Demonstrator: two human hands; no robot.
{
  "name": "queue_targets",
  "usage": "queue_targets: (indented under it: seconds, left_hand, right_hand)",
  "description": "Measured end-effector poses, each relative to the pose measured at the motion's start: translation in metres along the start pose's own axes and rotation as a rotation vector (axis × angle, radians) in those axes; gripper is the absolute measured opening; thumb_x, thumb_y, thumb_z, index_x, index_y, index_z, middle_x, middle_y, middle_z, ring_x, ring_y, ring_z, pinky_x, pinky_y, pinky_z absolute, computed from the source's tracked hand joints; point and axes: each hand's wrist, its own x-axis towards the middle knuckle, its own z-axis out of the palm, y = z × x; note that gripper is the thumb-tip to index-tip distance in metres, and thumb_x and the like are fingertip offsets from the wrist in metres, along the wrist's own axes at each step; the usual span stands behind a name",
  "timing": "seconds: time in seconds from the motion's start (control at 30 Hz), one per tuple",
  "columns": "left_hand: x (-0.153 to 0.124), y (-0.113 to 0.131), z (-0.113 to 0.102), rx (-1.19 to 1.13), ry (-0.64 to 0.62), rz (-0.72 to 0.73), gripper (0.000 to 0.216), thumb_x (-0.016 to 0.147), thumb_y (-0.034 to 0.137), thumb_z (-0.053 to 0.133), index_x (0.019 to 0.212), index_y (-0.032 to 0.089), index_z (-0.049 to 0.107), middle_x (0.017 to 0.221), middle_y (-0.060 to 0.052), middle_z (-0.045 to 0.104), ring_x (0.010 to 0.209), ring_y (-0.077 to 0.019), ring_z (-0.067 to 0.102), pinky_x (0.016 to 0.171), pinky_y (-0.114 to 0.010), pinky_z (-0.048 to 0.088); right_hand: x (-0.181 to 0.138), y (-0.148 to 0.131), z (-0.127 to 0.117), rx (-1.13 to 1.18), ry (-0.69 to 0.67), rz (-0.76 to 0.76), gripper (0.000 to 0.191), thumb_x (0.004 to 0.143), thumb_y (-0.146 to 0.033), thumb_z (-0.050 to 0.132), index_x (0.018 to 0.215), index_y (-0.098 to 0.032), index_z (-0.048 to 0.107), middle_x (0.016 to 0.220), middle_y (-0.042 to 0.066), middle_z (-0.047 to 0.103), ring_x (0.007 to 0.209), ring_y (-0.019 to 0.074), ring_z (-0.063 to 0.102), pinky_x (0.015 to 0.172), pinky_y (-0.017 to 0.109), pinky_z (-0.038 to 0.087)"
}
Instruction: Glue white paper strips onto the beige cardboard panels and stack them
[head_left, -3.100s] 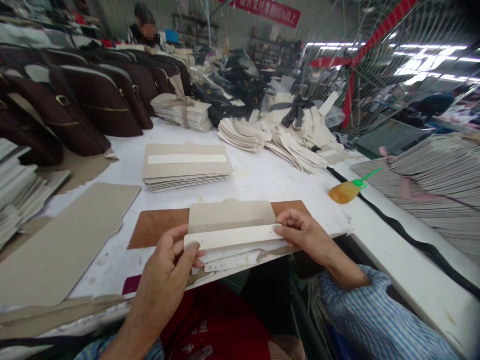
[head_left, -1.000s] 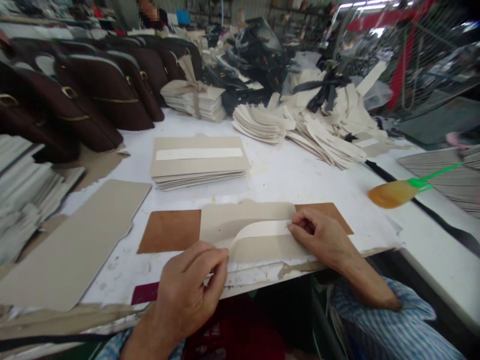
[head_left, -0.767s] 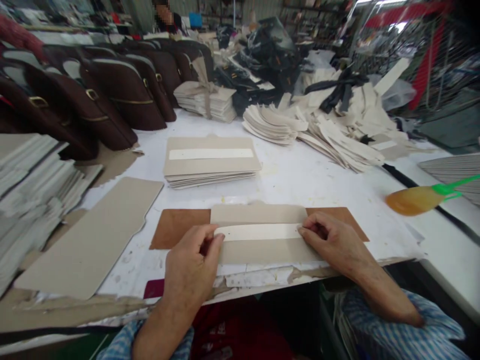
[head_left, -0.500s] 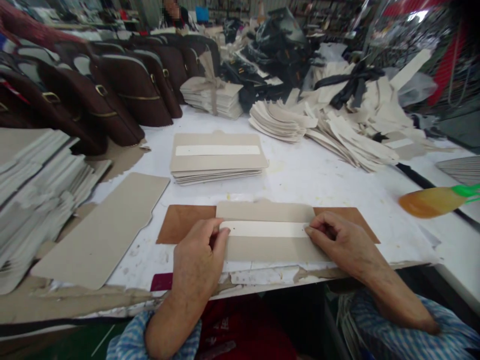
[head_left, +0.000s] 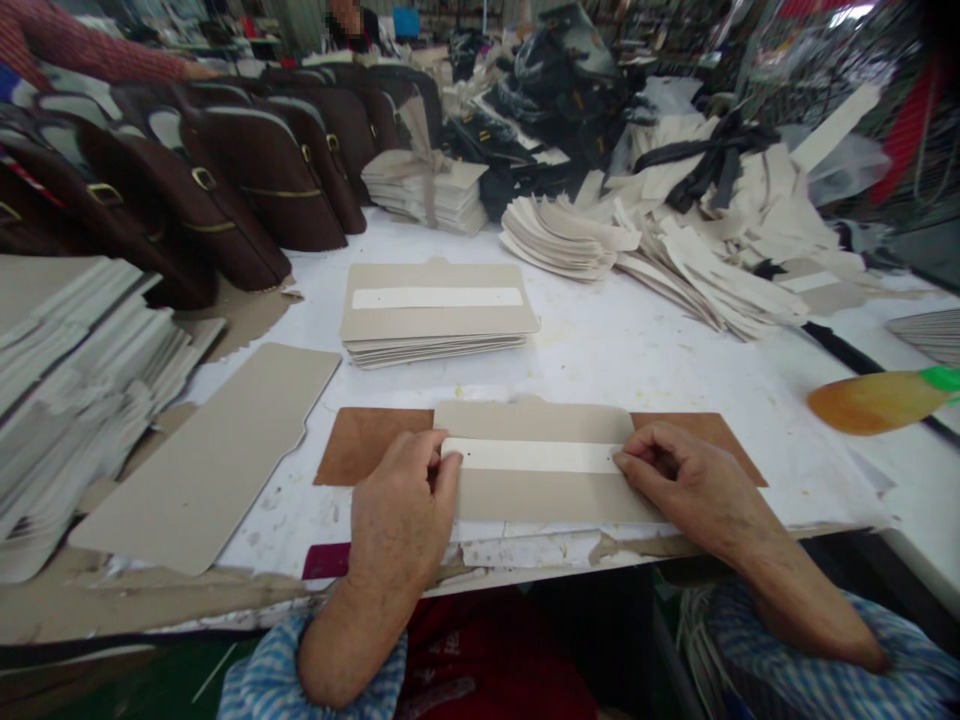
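A white strip (head_left: pixel 536 456) with a small dark dot near each end lies lengthwise across a beige panel (head_left: pixel 555 497). My left hand (head_left: pixel 405 500) pinches the strip's left end between thumb and fingers. At the opposite end, my right hand (head_left: pixel 675 480) pinches the strip in the same way. Brown sheet material (head_left: pixel 375 445) shows beneath the panel on both sides. Farther back sits a stack of similar beige panels (head_left: pixel 442 322), the top one bearing its own white strip. A loose beige panel (head_left: pixel 217 450) lies at the left.
Dark brown bags (head_left: pixel 270 180) stand in rows at back left, near a co-worker's sleeve (head_left: pixel 97 45). Several beige strips (head_left: pixel 559 235) are heaped at back right. An amber bottle (head_left: pixel 870 402) with a green top lies at right. Stacked pieces (head_left: pixel 82 370) fill the left edge.
Both hands keep their pinch on the white strip, which stays in place on the panel. The view has shifted slightly. The co-worker's arm at top left has moved and shows more clearly.
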Motion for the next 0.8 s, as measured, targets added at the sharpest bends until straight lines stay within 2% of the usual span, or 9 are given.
queue_targets:
  seconds: [0.13,0.23,0.33,0.43,0.53,0.63,0.73,0.8]
  left_hand:
    - [-0.002,-0.002,0.003,0.028,0.077,0.094,0.024,0.092,0.018,0.067,0.116,0.017,0.070,0.091,-0.002,0.068,0.074,-0.0193,0.064,0.067,-0.031,0.049]
    - [-0.002,-0.002,0.004,0.101,0.102,0.285,0.010,0.096,0.014,0.063,0.097,0.017,0.073,0.095,-0.006,0.069,0.083,-0.0232,0.062,0.075,-0.035,0.052]
    - [-0.001,-0.002,0.003,0.198,0.051,0.444,0.015,0.095,0.008,0.060,0.088,0.016,0.072,0.092,-0.008,0.069,0.088,-0.0275,0.059,0.081,-0.040,0.053]
    - [-0.002,-0.003,0.000,0.269,-0.018,0.489,0.017,0.090,0.004,0.062,0.097,0.014,0.074,0.094,-0.009,0.071,0.091,-0.0293,0.059,0.081,-0.042,0.055]
    - [-0.006,-0.002,-0.003,0.341,-0.044,0.546,0.033,0.088,0.002,0.062,0.118,0.012,0.072,0.099,-0.010,0.072,0.093,-0.0304,0.061,0.077,-0.043,0.054]
    - [-0.012,0.003,-0.005,0.408,-0.034,0.599,0.042,0.090,0.013,0.068,0.132,0.015,0.068,0.105,-0.013,0.072,0.093,-0.0329,0.063,0.075,-0.045,0.054]
    - [-0.016,0.011,-0.006,0.431,-0.048,0.586,0.046,0.087,0.039,0.079,0.129,0.020,0.072,0.108,-0.016,0.071,0.097,-0.0370,0.063,0.080,-0.051,0.055]
    - [-0.017,0.014,-0.005,0.433,-0.065,0.561,0.052,0.083,0.047,0.083,0.127,0.021,0.073,0.109,-0.017,0.071,0.099,-0.0383,0.063,0.083,-0.053,0.055]
  right_hand:
    - [0.000,0.000,0.000,0.004,0.002,0.000,0.021,0.083,-0.042,0.057,0.072,-0.025,0.061,0.063,0.002,0.065,0.056,0.0191,0.057,0.055,0.032,0.040]
    - [0.000,0.001,0.000,-0.011,-0.015,0.002,0.021,0.083,-0.041,0.056,0.071,-0.025,0.061,0.064,0.002,0.064,0.056,0.0193,0.057,0.055,0.032,0.040]
    - [-0.001,0.003,0.002,-0.035,-0.018,-0.049,0.019,0.086,-0.038,0.055,0.074,-0.024,0.061,0.066,0.002,0.064,0.060,0.0195,0.059,0.058,0.032,0.042]
    - [-0.003,0.003,0.005,-0.082,0.013,-0.170,0.019,0.093,-0.032,0.052,0.082,-0.022,0.064,0.078,0.004,0.067,0.072,0.0213,0.064,0.068,0.034,0.047]
    - [-0.008,-0.001,0.004,-0.225,0.023,-0.253,0.023,0.100,-0.025,0.046,0.093,-0.021,0.068,0.092,0.007,0.069,0.082,0.0232,0.067,0.072,0.034,0.048]
    - [-0.018,-0.010,0.000,-0.430,-0.031,-0.297,0.025,0.102,-0.019,0.046,0.102,-0.021,0.070,0.101,0.008,0.070,0.080,0.0217,0.068,0.062,0.031,0.047]
    - [-0.030,-0.020,-0.004,-0.594,-0.064,-0.363,0.035,0.098,-0.010,0.047,0.122,-0.023,0.069,0.115,0.009,0.071,0.077,0.0204,0.069,0.051,0.029,0.042]
    - [-0.037,-0.023,-0.004,-0.652,-0.053,-0.403,0.047,0.092,-0.004,0.050,0.132,-0.022,0.066,0.119,0.011,0.071,0.077,0.0210,0.069,0.046,0.028,0.042]
